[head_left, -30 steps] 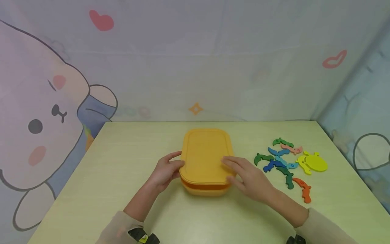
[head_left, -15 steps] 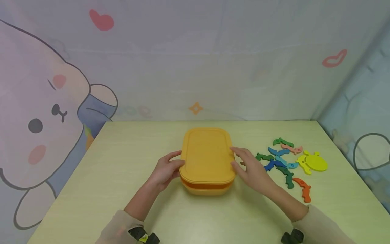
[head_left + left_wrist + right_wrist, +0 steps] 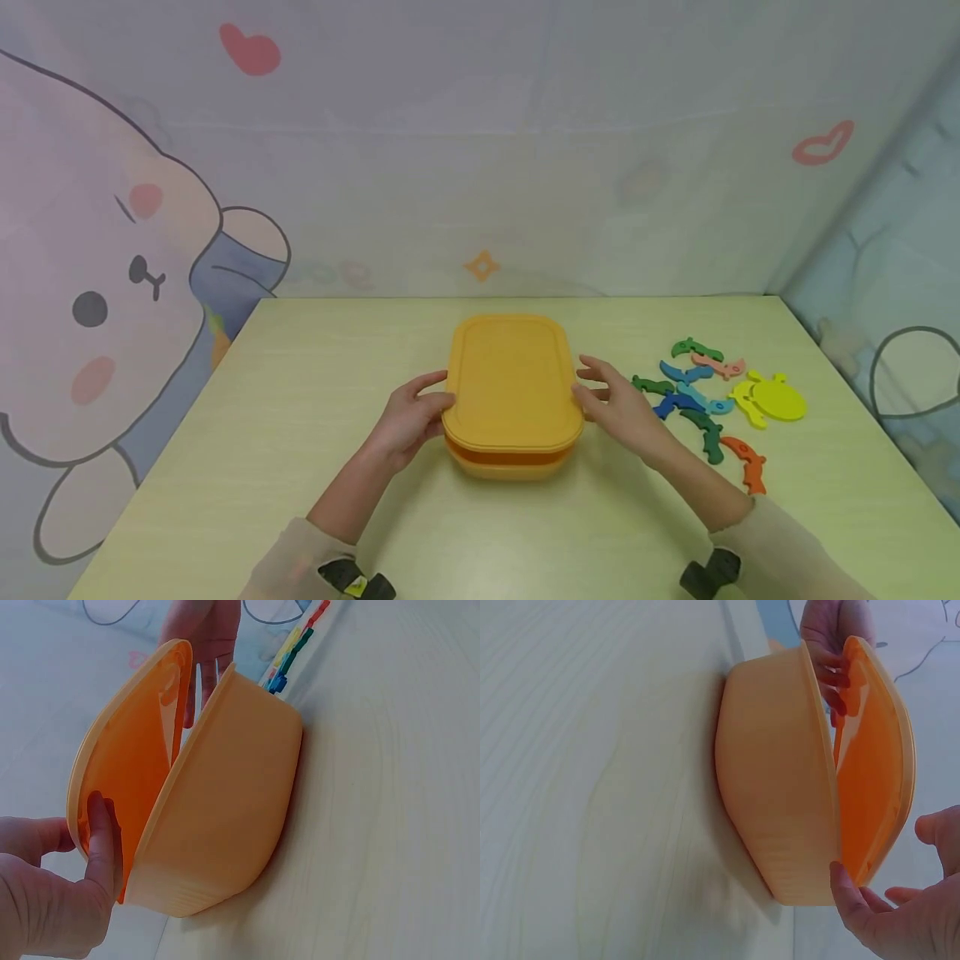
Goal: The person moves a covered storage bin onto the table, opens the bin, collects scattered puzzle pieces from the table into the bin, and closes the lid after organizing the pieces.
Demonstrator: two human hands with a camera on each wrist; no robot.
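Note:
A yellow plastic box (image 3: 510, 472) stands mid-table under its matching lid (image 3: 513, 383). The lid sits raised at the near side, leaving a dark orange gap above the box's rim. At its left edge my left hand (image 3: 408, 421) pinches the lid, thumb outside and fingers under it, as the left wrist view shows. On the opposite side my right hand (image 3: 622, 417) has its fingers loosely spread. In the right wrist view, its fingertips (image 3: 841, 876) are right at the box's rim, and the thumb stands apart from the lid.
Right of the box lie several small flat curved pieces in green, blue and pink, including an orange piece (image 3: 746, 467). Beside them is a yellow round piece (image 3: 778, 400) with small knobs. A printed cloth (image 3: 637, 167) hangs behind the table (image 3: 262, 500).
My right hand has moved from the lid's top outward to its right edge, fingers now beside it. The left hand and the box have stayed in place.

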